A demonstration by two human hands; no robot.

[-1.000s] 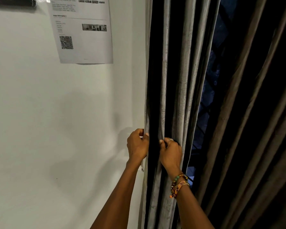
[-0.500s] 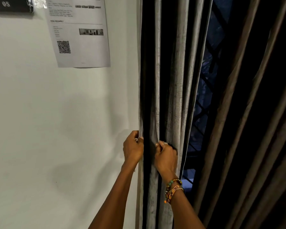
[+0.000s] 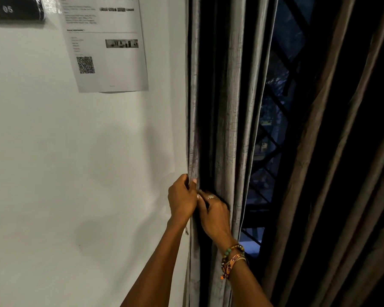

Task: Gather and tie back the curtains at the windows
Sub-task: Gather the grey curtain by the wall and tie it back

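Head view: we are pinching the curtain point(image 3: 231, 107) by its upright left edge with our left hand point(image 3: 182, 200). Our right hand point(image 3: 215, 216), touching it, is clutching folds rightward.

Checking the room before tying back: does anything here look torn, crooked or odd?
Nothing stands out. The grey curtain hangs in even folds, untorn, gripped by the left hand and right hand; the wall notice is intact.

You are looking through a single wide-angle camera worn on your head, facing forward along your outstretched forearms. It is sitting close, so your left hand point(image 3: 182, 200) and right hand point(image 3: 215, 214) are filling the lower middle. The grey pleated fabric curtain point(image 3: 231, 107) is rising above them, and the plain white wall point(image 3: 75, 173) is spreading to their left.
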